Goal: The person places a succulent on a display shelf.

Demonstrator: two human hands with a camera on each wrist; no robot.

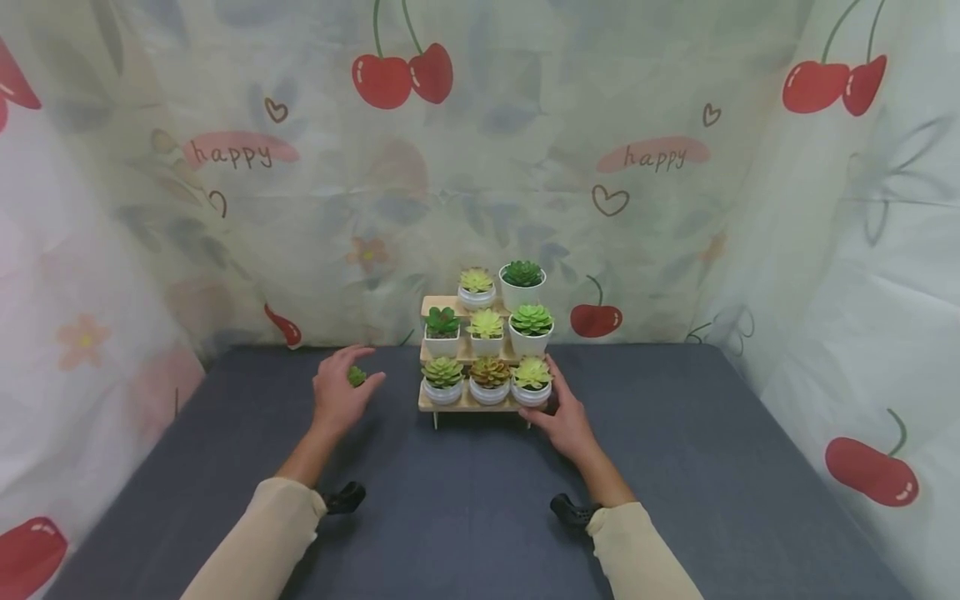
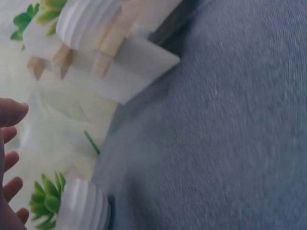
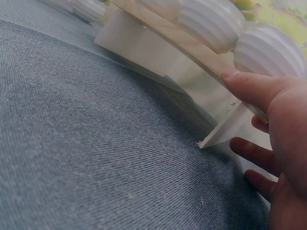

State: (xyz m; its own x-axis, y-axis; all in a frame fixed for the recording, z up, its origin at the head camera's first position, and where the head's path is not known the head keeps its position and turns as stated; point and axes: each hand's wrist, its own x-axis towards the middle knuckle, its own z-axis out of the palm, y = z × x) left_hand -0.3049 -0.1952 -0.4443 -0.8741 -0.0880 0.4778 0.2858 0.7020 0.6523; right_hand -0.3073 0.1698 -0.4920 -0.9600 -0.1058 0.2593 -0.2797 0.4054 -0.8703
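Observation:
A three-tier wooden plant stand (image 1: 470, 408) carries several succulents in white pots. My right hand (image 1: 566, 423) grips its lower right end, with the thumb at the shelf's front edge just under a ribbed pot (image 3: 268, 50). The other fingers of that hand reach round the end, partly hidden behind the shelf. Left of the stand, my left hand (image 1: 341, 392) is spread with thumb and fingers apart. Beyond it, a small succulent (image 1: 356, 377) shows between thumb and fingers; its ribbed white pot (image 2: 81, 206) rests on the table, apart from the fingers in the left wrist view.
Dark blue-grey cloth covers the table (image 1: 465, 517). A pale curtain (image 1: 480, 167) printed with cherries hangs right behind the stand and along both sides. The bottom shelf sits raised on white end supports (image 3: 223, 124). Dark wrist straps (image 1: 345, 498) show at the sleeves.

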